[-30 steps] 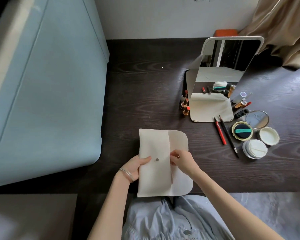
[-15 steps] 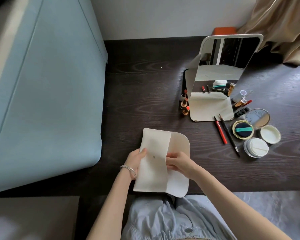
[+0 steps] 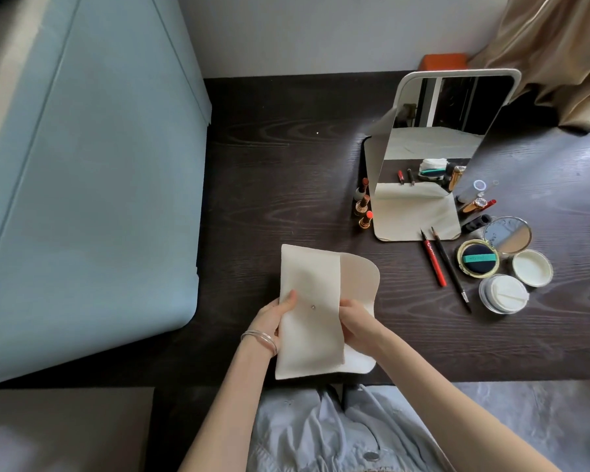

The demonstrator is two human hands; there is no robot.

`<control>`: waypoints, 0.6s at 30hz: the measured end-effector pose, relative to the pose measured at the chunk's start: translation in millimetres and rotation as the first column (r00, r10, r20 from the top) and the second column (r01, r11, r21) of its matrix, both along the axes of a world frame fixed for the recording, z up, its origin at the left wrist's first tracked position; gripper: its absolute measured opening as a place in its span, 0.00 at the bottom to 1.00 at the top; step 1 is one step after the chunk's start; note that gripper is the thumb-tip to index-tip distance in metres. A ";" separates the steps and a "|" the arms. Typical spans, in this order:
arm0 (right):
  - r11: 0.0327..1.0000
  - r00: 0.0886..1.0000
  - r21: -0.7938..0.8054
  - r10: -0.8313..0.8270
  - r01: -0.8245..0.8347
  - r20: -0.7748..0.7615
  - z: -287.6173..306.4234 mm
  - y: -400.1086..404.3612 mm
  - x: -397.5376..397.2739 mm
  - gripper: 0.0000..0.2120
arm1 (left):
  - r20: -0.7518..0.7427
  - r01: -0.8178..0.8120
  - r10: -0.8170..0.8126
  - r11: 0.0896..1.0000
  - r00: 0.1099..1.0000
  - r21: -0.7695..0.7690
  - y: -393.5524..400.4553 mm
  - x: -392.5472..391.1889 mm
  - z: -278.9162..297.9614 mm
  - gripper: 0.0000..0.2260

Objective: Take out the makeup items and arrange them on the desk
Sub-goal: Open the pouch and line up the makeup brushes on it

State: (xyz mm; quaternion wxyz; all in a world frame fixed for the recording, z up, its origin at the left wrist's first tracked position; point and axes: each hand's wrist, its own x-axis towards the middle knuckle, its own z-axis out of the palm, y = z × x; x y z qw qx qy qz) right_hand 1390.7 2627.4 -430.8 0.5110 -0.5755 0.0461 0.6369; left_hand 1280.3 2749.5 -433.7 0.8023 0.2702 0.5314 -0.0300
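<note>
I see both hands gripping the pouch (image 3: pixel 309 321), long axis pointing away; right hand (image 3: pixel 355 320) pinches its open flap edge, left hand (image 3: pixel 273 318) its side.

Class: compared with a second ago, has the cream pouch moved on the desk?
Yes. The cream pouch has been drawn toward the desk's near edge, away from the mirror, its lower end now overhanging.

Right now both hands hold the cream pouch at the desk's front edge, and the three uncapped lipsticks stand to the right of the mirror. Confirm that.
One detail is wrong. The head view shows the three lipsticks standing to the left of the mirror, not the right. The rest holds: the left hand and right hand both hold the cream pouch at the desk's front edge.
</note>
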 end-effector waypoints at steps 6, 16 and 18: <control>1.000 0.999 0.023 -0.004 0.005 -0.044 1.9 3.4 2.2 0.09 | -0.086 0.015 0.005 0.973 0.996 0.231 -10.8 4.5 -0.8 0.09; 0.999 0.992 -0.036 0.028 -0.023 0.127 1.3 2.2 -6.4 0.07 | -0.074 0.177 -0.164 0.958 0.984 0.224 -7.6 4.0 4.2 0.10; 1.000 0.999 -0.002 0.003 -0.003 0.040 3.0 -0.4 -6.2 0.07 | -0.057 0.181 -0.174 0.967 0.983 0.179 -6.3 3.4 4.5 0.11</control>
